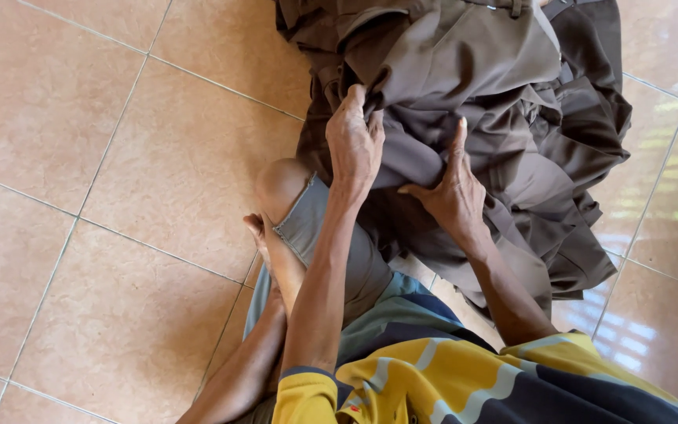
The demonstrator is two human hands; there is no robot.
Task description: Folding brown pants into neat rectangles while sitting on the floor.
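A: What are the hands doing?

B: The left hand is closed, pinching a fold of the brown trousers that lie heaped on the tiled floor, just past the bent knee. The right hand lies open, fingers spread, flat on the same cloth.

A: So which step?

B: Straightening the cloth, I'd judge; a firm, even pull with the flat hand pinning would suit.

A: Any containers?

B: None in view.

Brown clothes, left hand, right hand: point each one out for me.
brown clothes (504, 71), head view, on the smooth upper panel of the pile.
left hand (355, 141), head view, on the back of the hand gripping a fold.
right hand (453, 192), head view, on the back, fingers spread on cloth.
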